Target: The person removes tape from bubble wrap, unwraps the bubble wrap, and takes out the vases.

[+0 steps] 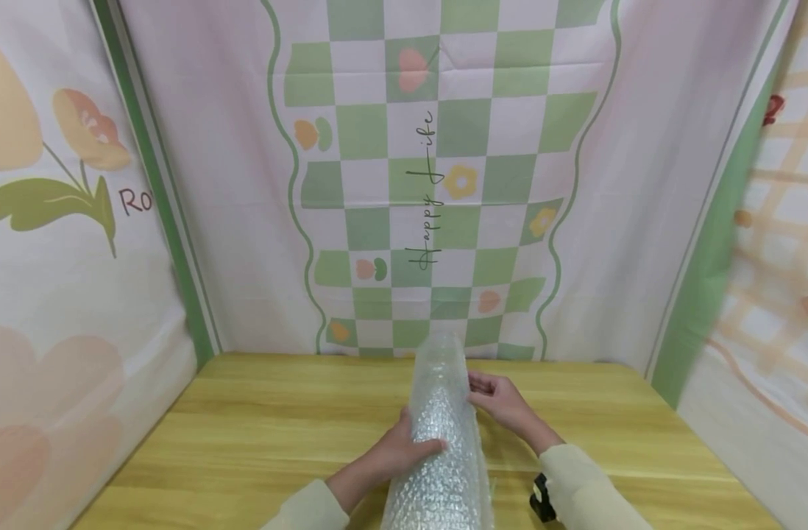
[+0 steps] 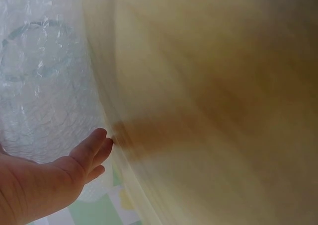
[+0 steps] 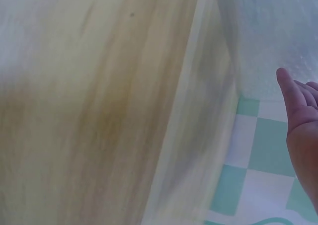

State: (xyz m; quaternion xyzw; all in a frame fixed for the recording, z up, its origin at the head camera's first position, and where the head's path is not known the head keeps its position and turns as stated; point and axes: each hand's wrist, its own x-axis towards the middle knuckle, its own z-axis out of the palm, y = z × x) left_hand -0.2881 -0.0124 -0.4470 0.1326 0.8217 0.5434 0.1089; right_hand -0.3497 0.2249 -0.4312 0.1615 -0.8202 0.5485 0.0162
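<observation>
A long roll of bubble wrap point(image 1: 440, 456) stands out from the front edge toward the back of the wooden table. My left hand point(image 1: 399, 445) lies against its left side, thumb across the top; in the left wrist view the hand point(image 2: 64, 178) has its fingers extended beside the wrap point(image 2: 49, 106). A round outline shows through the wrap there. At the right side near the far end, my right hand point(image 1: 503, 401) touches the wrap with fingertips slightly bent. The right wrist view shows that hand point(image 3: 303, 111) by the wrap point(image 3: 273, 36), fingers fairly straight.
A small black object point(image 1: 541, 499) lies on the wooden table point(image 1: 278, 419) beside my right sleeve. Behind the table hangs a green and white checkered cloth point(image 1: 417, 184), with printed curtains point(image 1: 59, 294) on both sides.
</observation>
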